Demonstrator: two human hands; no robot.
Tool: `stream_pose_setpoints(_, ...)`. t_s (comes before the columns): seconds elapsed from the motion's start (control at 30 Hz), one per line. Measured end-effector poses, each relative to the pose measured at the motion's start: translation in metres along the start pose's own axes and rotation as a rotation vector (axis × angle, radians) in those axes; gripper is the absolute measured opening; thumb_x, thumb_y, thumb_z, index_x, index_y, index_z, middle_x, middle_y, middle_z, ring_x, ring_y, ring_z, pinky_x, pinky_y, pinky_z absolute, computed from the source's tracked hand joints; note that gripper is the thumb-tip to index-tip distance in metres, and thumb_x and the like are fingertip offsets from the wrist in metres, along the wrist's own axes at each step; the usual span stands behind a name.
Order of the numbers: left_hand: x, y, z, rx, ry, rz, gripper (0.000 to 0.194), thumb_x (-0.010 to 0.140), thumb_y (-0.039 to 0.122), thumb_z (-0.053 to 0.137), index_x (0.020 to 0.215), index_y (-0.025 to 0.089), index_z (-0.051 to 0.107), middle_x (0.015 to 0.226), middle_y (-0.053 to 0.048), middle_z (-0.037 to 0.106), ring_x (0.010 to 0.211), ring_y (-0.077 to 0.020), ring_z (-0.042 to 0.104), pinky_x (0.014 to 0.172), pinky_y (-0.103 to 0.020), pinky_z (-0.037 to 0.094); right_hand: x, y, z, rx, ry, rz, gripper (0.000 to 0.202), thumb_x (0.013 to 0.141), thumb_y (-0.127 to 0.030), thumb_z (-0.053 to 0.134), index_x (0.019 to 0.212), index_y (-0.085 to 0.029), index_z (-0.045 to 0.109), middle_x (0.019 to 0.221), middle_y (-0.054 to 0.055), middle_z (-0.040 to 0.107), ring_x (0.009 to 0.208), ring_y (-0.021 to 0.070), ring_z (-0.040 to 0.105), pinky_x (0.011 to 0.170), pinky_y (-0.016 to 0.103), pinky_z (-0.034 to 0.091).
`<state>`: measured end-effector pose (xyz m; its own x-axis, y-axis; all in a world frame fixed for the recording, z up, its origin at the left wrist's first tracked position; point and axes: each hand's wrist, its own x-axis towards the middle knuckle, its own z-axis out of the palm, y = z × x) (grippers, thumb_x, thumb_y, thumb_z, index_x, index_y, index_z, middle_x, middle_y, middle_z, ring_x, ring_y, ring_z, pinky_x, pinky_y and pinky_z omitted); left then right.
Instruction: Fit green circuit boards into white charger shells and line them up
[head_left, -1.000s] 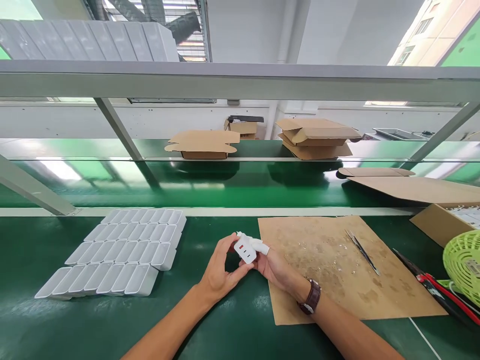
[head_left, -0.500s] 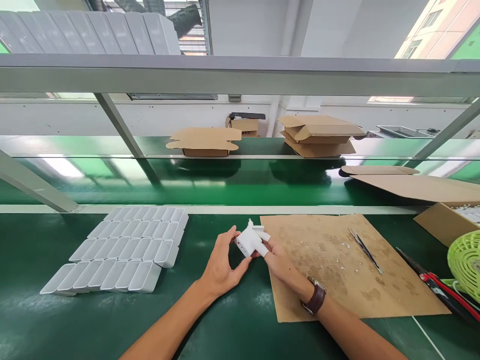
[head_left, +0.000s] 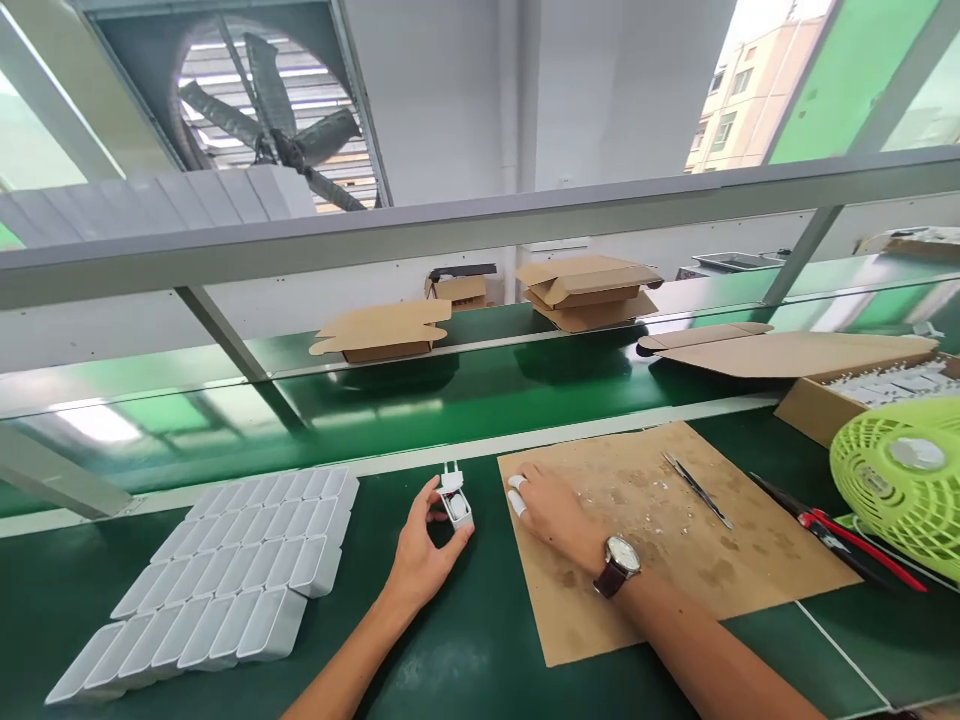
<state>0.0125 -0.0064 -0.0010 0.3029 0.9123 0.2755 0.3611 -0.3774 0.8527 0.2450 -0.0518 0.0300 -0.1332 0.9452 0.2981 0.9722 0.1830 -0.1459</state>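
Observation:
My left hand holds a small white plug casing between thumb and fingers, above the green tabletop. Two thin prongs stick up from its far end, and its open side shows a rounded white part inside. My right hand is apart from it, low over the left part of a stained brown paper sheet. White covers sit on two of its fingers, which are curled downward. Whatever those fingertips hold, if anything, is hidden. A watch is on the right wrist.
White trays stand in rows at left. Tweezers lie on the paper, with red-handled cutters right of it. Beyond are a green fan, a carton of white parts and flat cardboard. A metal rail crosses above.
My right hand has let go of the white casing and moved right onto the paper. My left hand keeps the casing, now turned prongs up. The view has tilted upward and rolled.

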Motion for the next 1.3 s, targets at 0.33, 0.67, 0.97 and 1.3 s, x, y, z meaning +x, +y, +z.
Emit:
stream_pose_setpoints(0.33, 0.070, 0.001, 0.040, -0.162, -0.118, 0.013, 0.076, 0.081, 0.042, 0.075, 0.146, 0.023, 0.041, 0.136, -0.015, 0.063, 0.116, -0.0305, 0.069, 0.103, -0.052, 0.056, 0.001, -0.005, 0.002, -0.140, -0.063, -0.061, 0.015, 0.090, -0.005, 0.061, 0.095, -0.013, 0.073, 0.101, 0.015, 0.068, 0.098, 0.0292, 0.062, 0.084, 0.038, 0.050)
stream_pose_setpoints(0.67, 0.076, -0.007, 0.062, -0.184, -0.122, 0.012, 0.071, 0.085, 0.038, 0.072, 0.146, 0.022, 0.038, 0.139, -0.017, 0.060, 0.124, -0.0311, 0.065, 0.107, -0.055, 0.054, 0.003, -0.002, 0.008, -0.154, -0.057, -0.063, 0.013, 0.091, -0.009, 0.064, 0.099, -0.014, 0.073, 0.104, 0.015, 0.069, 0.098, 0.0287, 0.061, 0.084, 0.038, 0.049)
stream_pose_setpoints(0.97, -0.010, 0.028, -0.022, 0.204, -0.047, 0.181, 0.066, 0.090, 0.028, 0.070, 0.149, 0.026, 0.040, 0.149, -0.015, 0.053, 0.140, -0.0328, 0.052, 0.116, -0.060, 0.045, 0.000, 0.004, 0.012, -0.130, -0.039, -0.127, 0.023, 0.086, -0.002, 0.057, 0.101, -0.016, 0.067, 0.103, 0.016, 0.065, 0.097, 0.0319, 0.059, 0.086, 0.041, 0.047)
stream_pose_setpoints(1.3, -0.075, 0.001, -0.146, 1.091, 0.295, 0.210, 0.016, 0.100, 0.028, 0.060, 0.111, 0.018, 0.065, 0.141, -0.021, 0.056, 0.143, -0.0452, 0.042, 0.105, -0.064, 0.048, -0.003, 0.007, 0.011, -0.211, -0.057, -0.153, 0.022, 0.081, -0.001, 0.060, 0.096, -0.016, 0.063, 0.101, 0.013, 0.064, 0.091, 0.0298, 0.058, 0.082, 0.040, 0.046)
